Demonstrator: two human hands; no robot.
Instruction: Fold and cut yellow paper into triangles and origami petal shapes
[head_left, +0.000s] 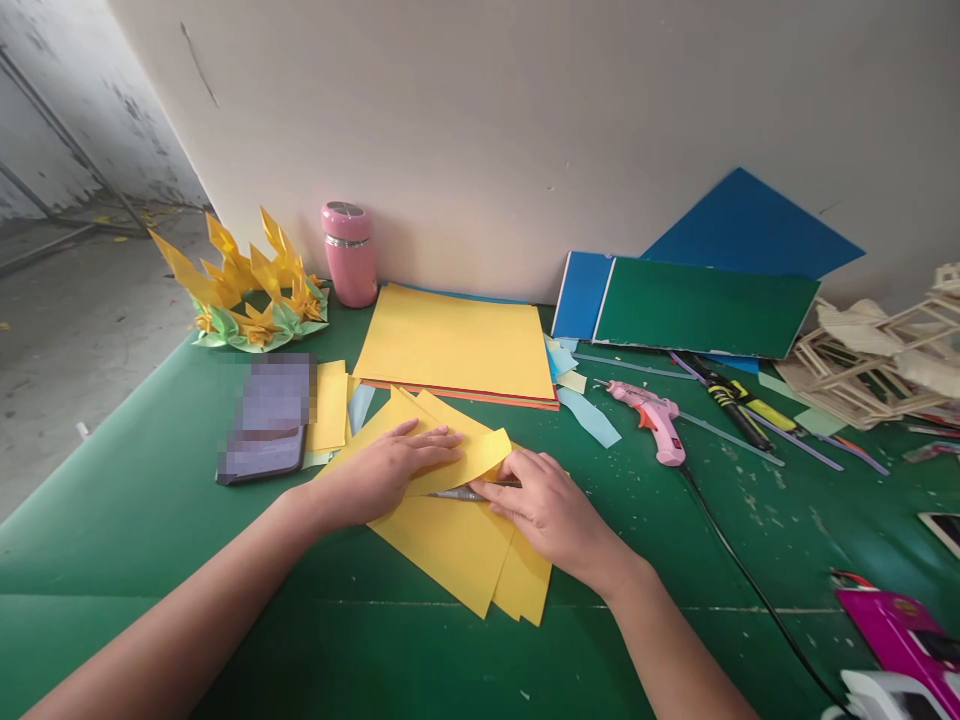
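My left hand (394, 470) lies flat on a folded sheet of yellow paper (472, 455), its fingers stretched out. At that sheet's right end, my right hand (544, 505) has its fingers closed round a thin grey blade-like tool (459, 493). The tool lies between the paper's layers, and its handle is hidden by the hand. Under both hands, more yellow sheets (450, 550) overlap at angles on the green table (360, 640).
A stack of yellow paper (457, 345) lies behind my hands. To the left are a phone (270, 420), a pink flask (350, 255) and a paper-flower crown (255, 295). On the right, a pink glue gun (649, 415) trails a black cord (739, 570) near a wooden stick model (862, 365).
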